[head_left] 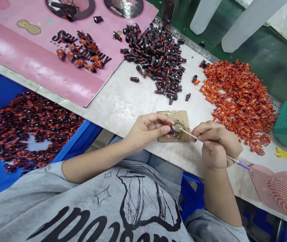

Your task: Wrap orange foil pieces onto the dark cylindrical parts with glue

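Over a cardboard pad (181,117), the left hand (146,131) clamps its fingers on a black-and-orange piece (171,129). The right hand (216,144) clamps a thin stick (191,136), its tip at a round disc (178,127) on the pad.

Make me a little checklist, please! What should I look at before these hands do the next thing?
Left hand pinching the small black-and-orange piece: ok.
Right hand holding the thin wooden stick with a purple end: ok.
Stick tip touching the round greenish-gold disc: ok.
What covers the disc: cannot tell.
Brown cardboard pad lying flat on the pale table: ok.
Crinkly orange pile apart from the pad: ok.
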The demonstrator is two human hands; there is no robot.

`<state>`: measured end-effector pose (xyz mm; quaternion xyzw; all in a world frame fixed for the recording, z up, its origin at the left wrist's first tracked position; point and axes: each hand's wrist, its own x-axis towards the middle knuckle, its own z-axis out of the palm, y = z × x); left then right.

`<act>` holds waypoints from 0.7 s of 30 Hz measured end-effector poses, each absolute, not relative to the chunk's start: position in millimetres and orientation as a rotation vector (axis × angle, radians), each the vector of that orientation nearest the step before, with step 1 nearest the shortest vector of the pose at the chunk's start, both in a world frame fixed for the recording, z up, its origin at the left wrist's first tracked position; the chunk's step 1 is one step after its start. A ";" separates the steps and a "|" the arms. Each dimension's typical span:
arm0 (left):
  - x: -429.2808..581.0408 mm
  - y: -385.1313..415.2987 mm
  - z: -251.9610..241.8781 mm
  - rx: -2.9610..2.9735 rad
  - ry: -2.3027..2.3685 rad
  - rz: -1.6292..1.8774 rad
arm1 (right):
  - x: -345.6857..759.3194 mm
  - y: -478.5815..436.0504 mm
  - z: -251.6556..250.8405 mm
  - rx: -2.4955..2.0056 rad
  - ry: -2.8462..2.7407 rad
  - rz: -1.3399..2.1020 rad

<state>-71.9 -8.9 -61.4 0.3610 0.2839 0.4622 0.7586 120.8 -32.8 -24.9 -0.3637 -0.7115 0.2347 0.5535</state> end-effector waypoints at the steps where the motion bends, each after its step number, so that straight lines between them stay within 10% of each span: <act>1: -72.2 -8.7 -61.0 0.779 0.623 1.000 | 120.7 -34.1 -24.9 -0.851 -1.738 0.530; 21: -72.6 -8.1 -56.4 0.713 0.603 0.858 | 120.9 -40.8 -9.4 -0.767 -1.988 0.623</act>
